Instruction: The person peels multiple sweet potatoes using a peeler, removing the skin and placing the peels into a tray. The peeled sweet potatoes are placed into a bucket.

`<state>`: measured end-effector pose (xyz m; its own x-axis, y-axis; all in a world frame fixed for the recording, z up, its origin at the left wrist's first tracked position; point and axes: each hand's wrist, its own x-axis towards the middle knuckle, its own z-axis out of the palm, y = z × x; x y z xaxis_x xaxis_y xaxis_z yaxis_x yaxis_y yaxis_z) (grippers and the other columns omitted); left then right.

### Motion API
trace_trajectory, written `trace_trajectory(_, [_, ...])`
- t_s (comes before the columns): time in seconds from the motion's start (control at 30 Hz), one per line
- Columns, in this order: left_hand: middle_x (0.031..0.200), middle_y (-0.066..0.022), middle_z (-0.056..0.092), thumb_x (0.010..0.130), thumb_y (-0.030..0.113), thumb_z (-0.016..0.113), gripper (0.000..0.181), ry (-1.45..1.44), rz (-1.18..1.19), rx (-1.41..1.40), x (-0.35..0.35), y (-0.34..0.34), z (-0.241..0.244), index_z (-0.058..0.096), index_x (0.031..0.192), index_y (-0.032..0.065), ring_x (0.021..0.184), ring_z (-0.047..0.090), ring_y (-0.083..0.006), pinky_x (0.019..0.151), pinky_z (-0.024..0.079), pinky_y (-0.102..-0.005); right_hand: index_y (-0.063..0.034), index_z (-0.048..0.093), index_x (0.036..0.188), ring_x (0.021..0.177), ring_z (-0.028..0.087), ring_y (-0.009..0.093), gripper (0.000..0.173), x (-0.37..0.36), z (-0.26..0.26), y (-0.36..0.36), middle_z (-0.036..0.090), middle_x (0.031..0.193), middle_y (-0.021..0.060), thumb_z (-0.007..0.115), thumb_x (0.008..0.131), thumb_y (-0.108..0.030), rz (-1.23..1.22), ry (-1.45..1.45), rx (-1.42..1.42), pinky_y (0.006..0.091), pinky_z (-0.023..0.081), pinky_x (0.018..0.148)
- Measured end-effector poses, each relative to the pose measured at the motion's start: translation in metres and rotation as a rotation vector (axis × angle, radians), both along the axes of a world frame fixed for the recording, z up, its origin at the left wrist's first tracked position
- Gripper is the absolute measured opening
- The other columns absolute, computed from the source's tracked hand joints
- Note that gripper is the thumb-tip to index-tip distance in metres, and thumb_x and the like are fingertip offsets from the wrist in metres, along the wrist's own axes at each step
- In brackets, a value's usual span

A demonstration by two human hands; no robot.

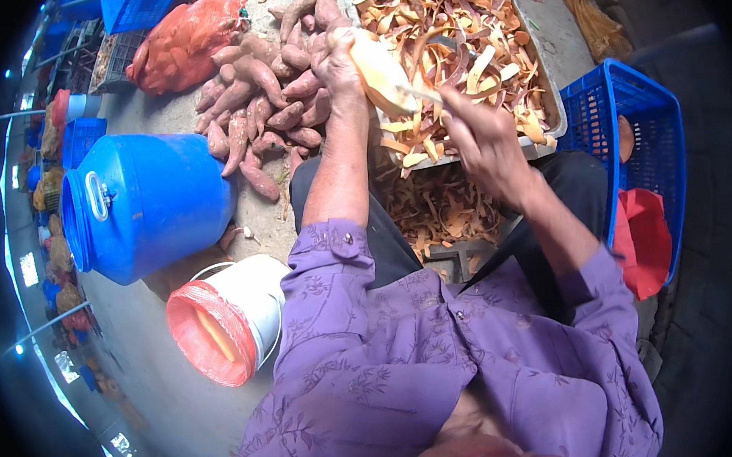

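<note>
My left hand (pixel 339 67) grips a sweet potato (pixel 380 70) whose visible side is peeled to pale orange flesh. My right hand (pixel 483 141) is closed around a peeling tool (pixel 421 93), its thin end against the lower part of the sweet potato; the tool's exact kind is hard to make out. Both hands are over the near left edge of a shallow tray (pixel 559 118) heaped with peelings (pixel 474 51). Just left of my left arm, a pile of unpeeled sweet potatoes (pixel 267 88) lies on the floor.
A blue plastic drum (pixel 158 198) lies on its side at left, with a white bucket (pixel 258 291) lined in red mesh nearer me. Beyond the pile sits a full red mesh sack (pixel 188 44). To the right stands a blue crate (pixel 651 115) holding red material (pixel 644 241).
</note>
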<state>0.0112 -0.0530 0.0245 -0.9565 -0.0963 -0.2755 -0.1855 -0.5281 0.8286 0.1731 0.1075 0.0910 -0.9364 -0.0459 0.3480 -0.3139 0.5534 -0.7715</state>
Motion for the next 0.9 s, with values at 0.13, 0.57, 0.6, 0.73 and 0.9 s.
trace_trajectory(0.13, [0.092,-0.0147,0.062,0.086,0.045,0.051,0.049,0.083,-0.151,0.235,-0.002,-0.012,0.017,0.048,0.113,0.0049,0.087,0.063,-0.0267,0.074,0.055,-0.038,0.0011,0.059,0.115,0.06,0.062,0.023,0.028,0.029,-0.008,0.005,0.06,0.071,0.0177,0.052,0.088,-0.003,-0.097,-0.067,-0.132,0.0321,0.049,0.056])
trace_trajectory(0.57, [0.092,-0.0062,0.066,0.092,0.034,0.05,0.034,0.081,-0.33,0.201,-0.042,-0.013,-0.042,0.06,0.107,0.0049,0.075,0.065,-0.0171,0.066,0.056,-0.0277,-0.003,0.059,0.118,0.059,0.058,0.016,0.03,-0.113,-0.018,0.01,0.061,0.069,0.0112,0.051,0.094,-0.018,-0.014,-0.035,0.106,0.0315,0.047,0.053])
trace_trajectory(0.6, [0.092,-0.0062,0.066,0.092,0.034,0.05,0.034,0.117,-0.326,0.119,-0.04,-0.014,-0.04,0.06,0.107,0.0049,0.074,0.065,-0.0172,0.066,0.057,-0.0276,-0.0019,0.062,0.097,0.053,0.058,0.019,0.024,-0.119,-0.021,0.002,0.059,0.061,0.0116,0.044,0.094,-0.017,-0.035,0.105,0.081,0.035,0.048,0.05])
trace_trajectory(0.73, [0.101,-0.0092,0.063,0.089,0.031,0.053,0.038,0.103,-0.201,0.076,-0.035,-0.015,-0.037,0.057,0.114,0.0032,0.085,0.063,-0.0192,0.073,0.054,-0.0306,-0.0007,0.063,0.093,0.043,0.048,0.013,0.026,-0.109,-0.025,-0.005,0.051,0.054,0.0086,0.039,0.091,-0.008,0.061,0.021,0.044,0.0313,0.042,0.041])
trace_trajectory(0.9, [0.106,-0.0111,0.061,0.086,0.036,0.05,0.045,0.146,0.028,0.146,-0.049,-0.033,-0.042,0.052,0.12,0.0052,0.091,0.062,-0.023,0.077,0.053,-0.0343,0.0038,0.059,0.114,0.056,0.059,0.018,0.026,-0.023,-0.006,-0.008,0.059,0.067,0.015,0.05,0.091,-0.004,0.08,-0.075,0.058,0.032,0.048,0.052])
